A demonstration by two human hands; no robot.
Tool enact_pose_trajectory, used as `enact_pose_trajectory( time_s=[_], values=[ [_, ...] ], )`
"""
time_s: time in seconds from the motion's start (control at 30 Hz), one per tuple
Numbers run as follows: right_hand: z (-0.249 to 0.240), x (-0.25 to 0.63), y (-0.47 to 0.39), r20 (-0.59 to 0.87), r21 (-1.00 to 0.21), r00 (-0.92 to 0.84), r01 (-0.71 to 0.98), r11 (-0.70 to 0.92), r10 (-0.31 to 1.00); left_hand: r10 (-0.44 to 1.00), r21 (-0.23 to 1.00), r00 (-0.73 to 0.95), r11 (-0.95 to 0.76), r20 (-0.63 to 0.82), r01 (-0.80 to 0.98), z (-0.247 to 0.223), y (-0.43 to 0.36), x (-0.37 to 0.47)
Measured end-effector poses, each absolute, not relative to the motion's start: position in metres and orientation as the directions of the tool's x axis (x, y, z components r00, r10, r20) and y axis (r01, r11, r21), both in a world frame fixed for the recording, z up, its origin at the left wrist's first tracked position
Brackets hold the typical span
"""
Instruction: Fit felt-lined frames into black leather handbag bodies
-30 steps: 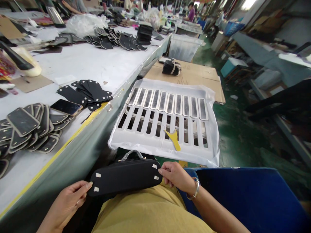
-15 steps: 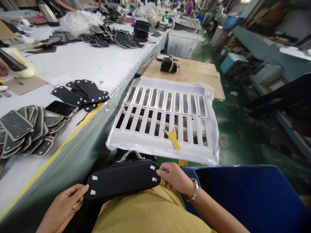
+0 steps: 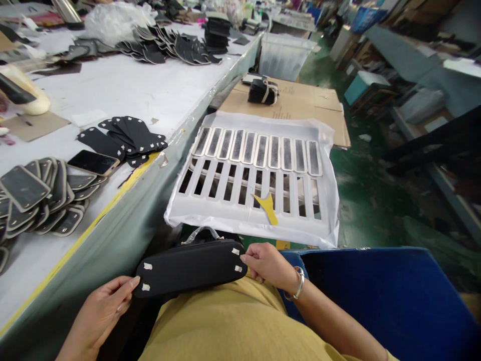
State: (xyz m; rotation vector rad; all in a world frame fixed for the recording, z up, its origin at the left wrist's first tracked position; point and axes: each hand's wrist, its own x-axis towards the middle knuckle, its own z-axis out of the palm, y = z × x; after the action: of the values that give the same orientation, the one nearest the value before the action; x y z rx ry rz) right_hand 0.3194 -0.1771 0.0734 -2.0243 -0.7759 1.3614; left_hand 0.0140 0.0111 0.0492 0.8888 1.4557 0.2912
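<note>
Between my two hands lies a long black bag base panel (image 3: 191,268) with rounded ends and white tape patches near its corners. My left hand (image 3: 107,303) pinches its left end between thumb and fingers. At the opposite end my right hand (image 3: 266,265), a bracelet on its wrist, pinches the edge in the same way. Behind the panel a black handbag shows in part, its handle (image 3: 203,233) wrapped in clear film; the panel and my body hide the rest. I cannot tell whether panel and bag are joined.
White sheeting (image 3: 225,218) with slots and a row of dark strips lies ahead, a yellow tool (image 3: 266,208) on it. A blue bin (image 3: 376,296) stands at right. The left table (image 3: 124,90) bears black panels (image 3: 128,135), a phone (image 3: 93,162) and framed pieces (image 3: 26,188).
The view has tipped slightly downward, so the scene sits a little higher. Both hands keep their pinch on the panel, which has barely moved.
</note>
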Motion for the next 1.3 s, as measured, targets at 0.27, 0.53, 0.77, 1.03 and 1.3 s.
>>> enact_pose_trajectory(
  time_s=[0.27,0.53,0.77,1.03,1.3],
  values=[
    [0.082,0.320,-0.175,-0.603,-0.718,0.283,0.217,-0.662,0.746,0.700,0.716,0.199,0.602,-0.686,0.354,0.045,0.011,0.009],
    [0.084,0.316,-0.175,-0.594,-0.701,0.322,0.241,-0.671,0.737,0.696,0.725,0.219,0.612,-0.684,0.316,0.043,0.012,0.006],
    [0.087,0.315,-0.172,-0.603,-0.699,0.317,0.232,-0.676,0.732,0.677,0.709,0.223,0.634,-0.702,0.309,0.042,0.012,0.005],
    [0.084,0.318,-0.170,-0.626,-0.666,0.324,0.253,-0.702,0.710,0.665,0.686,0.196,0.643,-0.721,0.341,0.044,0.013,0.008],
    [0.101,0.314,-0.165,-0.488,-0.396,0.402,0.689,-0.607,0.775,0.734,0.761,0.274,0.481,-0.621,0.436,0.050,0.014,0.013]
  ],
)
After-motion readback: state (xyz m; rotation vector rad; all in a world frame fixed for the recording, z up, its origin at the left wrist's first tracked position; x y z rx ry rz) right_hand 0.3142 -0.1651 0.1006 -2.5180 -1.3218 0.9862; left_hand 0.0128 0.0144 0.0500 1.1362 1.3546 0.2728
